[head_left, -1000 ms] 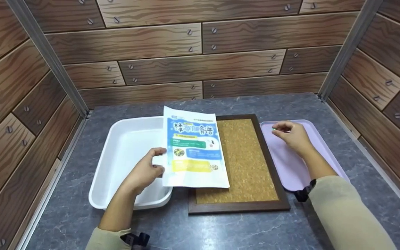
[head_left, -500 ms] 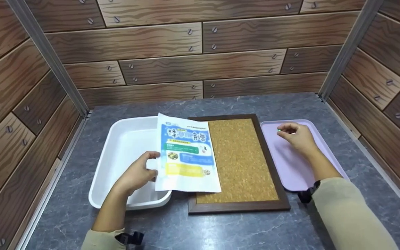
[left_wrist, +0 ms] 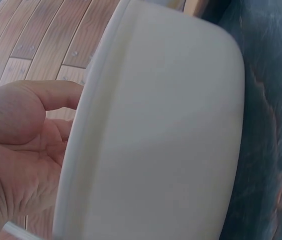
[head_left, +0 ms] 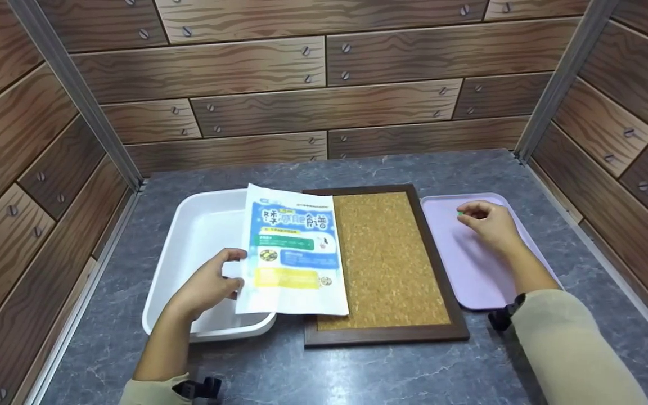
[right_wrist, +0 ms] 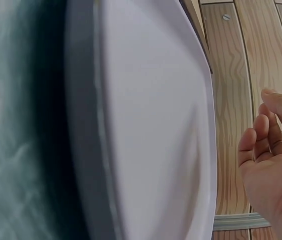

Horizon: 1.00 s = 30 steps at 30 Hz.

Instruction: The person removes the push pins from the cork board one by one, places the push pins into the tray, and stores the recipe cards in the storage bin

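In the head view my left hand pinches the left edge of a printed paper sheet with blue, green and yellow blocks. The sheet overlaps the white tub and the left part of the framed corkboard. My right hand pinches a small green thing over the lilac tray; most of it is hidden by the fingertips. The left wrist view has the tub wall in front of my left fingers. In the right wrist view my right hand appears beyond the tray.
A dark grey marbled tabletop lies under everything. Wood-patterned walls enclose it at the back and sides. The corkboard's dark frame stands between the tub and the tray.
My left hand has drawn the sheet left and slightly nearer, baring more of the corkboard. My right hand has shifted a little to the right, still pinching the green thing.
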Available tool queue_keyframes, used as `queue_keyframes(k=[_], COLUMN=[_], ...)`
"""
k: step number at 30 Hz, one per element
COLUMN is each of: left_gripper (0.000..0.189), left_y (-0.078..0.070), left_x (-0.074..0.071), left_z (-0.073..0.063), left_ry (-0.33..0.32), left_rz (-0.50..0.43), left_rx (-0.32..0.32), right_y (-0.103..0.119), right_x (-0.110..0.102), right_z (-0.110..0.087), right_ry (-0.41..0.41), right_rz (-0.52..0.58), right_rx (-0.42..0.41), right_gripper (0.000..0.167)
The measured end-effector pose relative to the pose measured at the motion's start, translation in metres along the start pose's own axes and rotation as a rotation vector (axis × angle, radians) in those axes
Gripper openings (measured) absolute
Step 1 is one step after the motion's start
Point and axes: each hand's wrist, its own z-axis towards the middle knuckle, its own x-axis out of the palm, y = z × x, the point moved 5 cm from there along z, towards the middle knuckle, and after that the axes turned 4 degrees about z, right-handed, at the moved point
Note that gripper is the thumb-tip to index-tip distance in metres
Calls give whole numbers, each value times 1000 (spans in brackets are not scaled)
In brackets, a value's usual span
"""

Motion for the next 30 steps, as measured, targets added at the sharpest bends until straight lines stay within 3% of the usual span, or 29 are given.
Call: queue_keyframes(k=[8,18,30], left_gripper=[61,56,49], left_y=[5,25,38], left_x=[-17,-42,-64], left_z=[-5,-12,-18], left_ry=[14,-6,-66], left_rz=[24,73,100], left_rx=[32,67,65], right_y=[-2,-16,-37], right_x=[-6,-12,-9], right_z=[-2,-3,-7], right_ry=[-18,-32,6], right_rz=[17,23,93], right_rx=[-10,-1,96], right_gripper=[25,25,29])
